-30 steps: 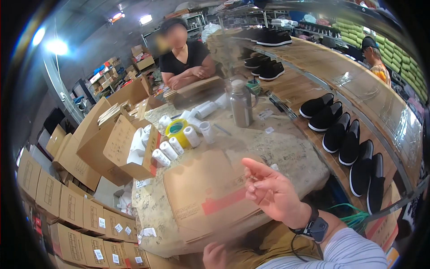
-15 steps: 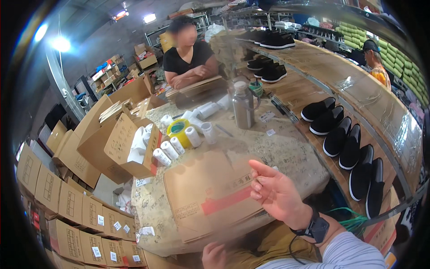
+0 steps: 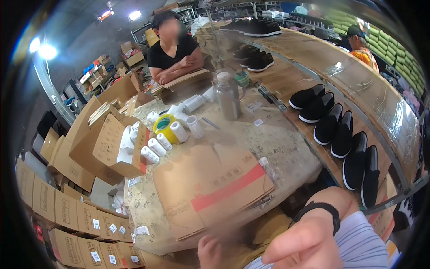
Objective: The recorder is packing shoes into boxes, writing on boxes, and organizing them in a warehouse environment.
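Observation:
A flat stack of brown cardboard (image 3: 215, 179) with a red band lies on the table in front of me. My left hand (image 3: 209, 251) is low, beside the stack's near edge, its fingers curled together with nothing visible in them. My right hand (image 3: 309, 244) is close to the camera at the lower right, in front of my striped sleeve and smeared by motion. A dark band circles its wrist. Its thumb side points left, while the other fingers are cut off or blurred, so their grip cannot be made out.
White paper rolls (image 3: 156, 147) and a yellow tape roll (image 3: 165, 127) stand beyond the cardboard, near a bottle (image 3: 228, 96). An open carton (image 3: 109, 148) is at left, above stacked boxes (image 3: 89, 219). Black shoes (image 3: 329, 123) line the right shelf. A person (image 3: 174, 54) leans on cardboard opposite.
My right hand has dropped from above the cardboard's right side toward my body and turned over. My left hand has risen slightly. The whole view has shifted, moving the scene up and left.

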{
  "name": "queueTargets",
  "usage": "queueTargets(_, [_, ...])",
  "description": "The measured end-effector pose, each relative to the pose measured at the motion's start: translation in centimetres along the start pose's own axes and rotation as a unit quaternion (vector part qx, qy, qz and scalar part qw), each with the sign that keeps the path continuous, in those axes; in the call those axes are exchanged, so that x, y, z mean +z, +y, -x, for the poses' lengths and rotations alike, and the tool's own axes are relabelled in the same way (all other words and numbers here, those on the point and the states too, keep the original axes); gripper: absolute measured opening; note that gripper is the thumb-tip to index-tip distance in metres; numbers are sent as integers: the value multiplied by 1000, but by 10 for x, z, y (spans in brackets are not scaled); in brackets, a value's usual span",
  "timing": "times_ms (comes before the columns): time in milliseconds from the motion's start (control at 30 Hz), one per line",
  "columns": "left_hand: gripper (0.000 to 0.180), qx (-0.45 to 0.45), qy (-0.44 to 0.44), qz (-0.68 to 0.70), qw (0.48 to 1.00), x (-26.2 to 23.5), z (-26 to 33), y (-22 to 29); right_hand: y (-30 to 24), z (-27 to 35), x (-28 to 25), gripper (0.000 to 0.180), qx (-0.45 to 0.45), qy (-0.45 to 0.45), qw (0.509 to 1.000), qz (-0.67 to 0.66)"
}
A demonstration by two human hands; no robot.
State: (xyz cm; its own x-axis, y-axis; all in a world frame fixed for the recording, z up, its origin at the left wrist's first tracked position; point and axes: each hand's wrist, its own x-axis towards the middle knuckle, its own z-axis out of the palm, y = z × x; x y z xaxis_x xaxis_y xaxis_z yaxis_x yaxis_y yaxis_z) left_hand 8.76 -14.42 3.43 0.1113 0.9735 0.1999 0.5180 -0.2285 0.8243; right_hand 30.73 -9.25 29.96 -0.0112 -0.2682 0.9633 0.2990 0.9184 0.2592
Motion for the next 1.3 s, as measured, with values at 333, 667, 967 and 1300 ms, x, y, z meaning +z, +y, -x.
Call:
queueTargets(333, [22,76,50,-69,993,-31,-37,13,27,60,-52,16,333,-178,925,-37])
queueTargets(667, [69,-87,168,-127,974,-51,-62,-111,6,306,-88,27,638,-259,711,144])
queueTargets(967, [64,-96,127,223,962,-82,-87,-80,17,290,-89,92,538,-456,700,114])
queueTargets(1300, [33,-141,141,56,978,-102,-48,-99,-18,232,-37,63,448,-276,850,-33])
